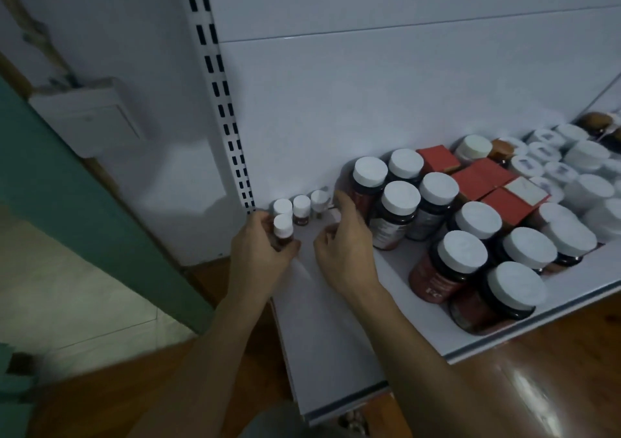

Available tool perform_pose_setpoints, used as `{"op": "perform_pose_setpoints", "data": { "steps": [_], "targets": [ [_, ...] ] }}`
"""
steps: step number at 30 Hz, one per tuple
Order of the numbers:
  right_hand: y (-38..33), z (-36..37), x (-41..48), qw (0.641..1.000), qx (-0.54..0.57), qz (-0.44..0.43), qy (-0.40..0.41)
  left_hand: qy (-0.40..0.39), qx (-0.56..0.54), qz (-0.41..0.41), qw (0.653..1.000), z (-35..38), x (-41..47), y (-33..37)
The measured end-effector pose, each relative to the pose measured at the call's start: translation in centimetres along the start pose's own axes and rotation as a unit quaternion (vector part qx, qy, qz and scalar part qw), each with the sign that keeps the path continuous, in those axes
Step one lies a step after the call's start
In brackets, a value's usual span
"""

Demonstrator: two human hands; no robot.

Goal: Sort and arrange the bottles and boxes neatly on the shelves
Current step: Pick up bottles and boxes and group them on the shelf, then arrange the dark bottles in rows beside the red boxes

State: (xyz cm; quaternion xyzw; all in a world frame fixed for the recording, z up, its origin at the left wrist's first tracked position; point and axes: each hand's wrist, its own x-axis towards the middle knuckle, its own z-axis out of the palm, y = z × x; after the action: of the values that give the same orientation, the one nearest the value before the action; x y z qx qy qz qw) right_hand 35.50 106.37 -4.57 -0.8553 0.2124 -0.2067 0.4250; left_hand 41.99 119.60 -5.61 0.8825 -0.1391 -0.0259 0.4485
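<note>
White metal shelf [336, 330] stands against a pale back panel [369, 101], a slotted upright [232, 135] at its left edge; a person sorts medicine stock on it. At the far left corner the left hand [258, 249] closes its grip round a small white-capped bottle [283, 232], held upright just in front of three small bottles [301, 207] set in a line; the right hand [342, 242] hovers beside it, grip loosely curled and empty, forefinger reaching toward the large brown bottles [401, 202]. Sorting looks partly done: a small-bottle row is begun; large bottles cluster loosely to the right; red boxes [484, 180] lie jumbled among white-lidded jars [586, 155] at far right, seemingly unsorted.
</note>
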Motion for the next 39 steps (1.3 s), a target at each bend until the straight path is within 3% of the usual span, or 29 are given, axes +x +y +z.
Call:
{"op": "perform_pose_setpoints", "data": {
  "steps": [3,5,7,9,12,16,22,25,29,35,39],
  "targets": [
    [-1.1,-3.1,-1.4,0.994,-0.070,-0.058,0.056,0.005,0.018,0.012,1.000,-2.0,-0.6,2.0],
    [-2.2,-6.1,-1.5,0.975,-0.164,-0.098,0.109,0.018,0.038,0.115,0.992,-3.4,-0.6,4.4],
    [-2.8,-8.8,-0.6,0.935,-0.301,-0.110,0.150,-0.024,0.083,0.218,0.972,-3.8,1.0,7.4],
    [-2.9,-10.9,1.0,0.907,-0.398,-0.084,0.110,-0.093,0.130,0.297,0.941,-2.8,3.6,10.3],
    [-2.1,-12.4,2.6,0.888,-0.454,-0.071,-0.028,-0.205,0.149,0.360,0.898,-0.2,6.1,13.3],
    [-1.3,-14.3,3.0,0.894,-0.420,-0.081,-0.132,-0.258,0.191,0.352,0.879,2.1,6.7,12.8],
    [-1.9,-15.2,2.5,0.897,-0.406,-0.107,-0.140,-0.237,0.189,0.293,0.907,0.5,5.8,12.7],
    [-1.6,-16.2,2.0,0.937,-0.310,-0.152,-0.054,-0.180,0.184,0.256,0.932,-1.5,4.2,13.5],
    [-1.0,-21.0,1.5,0.974,-0.099,-0.176,0.105,-0.012,0.152,0.263,0.953,-3.3,1.5,16.9],
    [3.2,-32.2,-0.7,0.930,0.102,-0.186,0.300,0.129,0.061,0.272,0.952,1.6,-5.4,24.9],
    [8.6,-40.4,-3.5,0.928,0.087,-0.163,0.323,0.104,-0.032,0.315,0.943,8.9,-10.2,31.0]
  ]
}}
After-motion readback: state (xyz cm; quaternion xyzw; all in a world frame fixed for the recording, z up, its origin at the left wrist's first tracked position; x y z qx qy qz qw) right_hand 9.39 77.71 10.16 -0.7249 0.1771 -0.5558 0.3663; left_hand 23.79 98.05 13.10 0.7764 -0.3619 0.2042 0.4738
